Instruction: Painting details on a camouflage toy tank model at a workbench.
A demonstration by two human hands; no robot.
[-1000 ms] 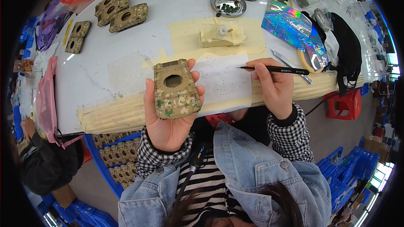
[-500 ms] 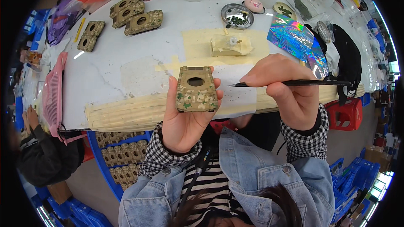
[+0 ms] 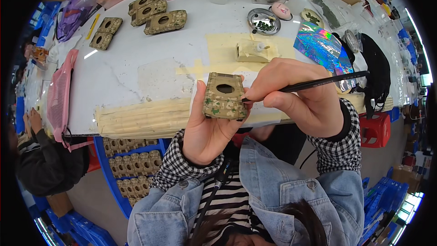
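Observation:
My left hand [image 3: 207, 139] holds a small model tank hull [image 3: 224, 92] from below, its thumb along the left side. The hull has a tan, brown and green pixel camouflage pattern and a round dark hole in its top. In my right hand [image 3: 302, 93] is a slim black pointed tool [image 3: 325, 80], pinched between thumb and fingers like a pen. Its tip meets the hull's right edge, or lies very near it. Whether the tool is a fine brush or tweezers I cannot tell.
A tape-covered block [image 3: 250, 53] stands beyond my hands. Behind it is a round metal dish [image 3: 276, 25] with dark green bits. Several hulls [image 3: 165, 22] sit at the far left. A shiny holographic sheet [image 3: 318, 43] lies right; a blue crate [image 3: 108, 173] of hulls stands below the table.
The tool's tip has moved from beside the hull to its right edge. My right hand has tilted the tool's back end upward. The whole scene has shifted slightly right in view.

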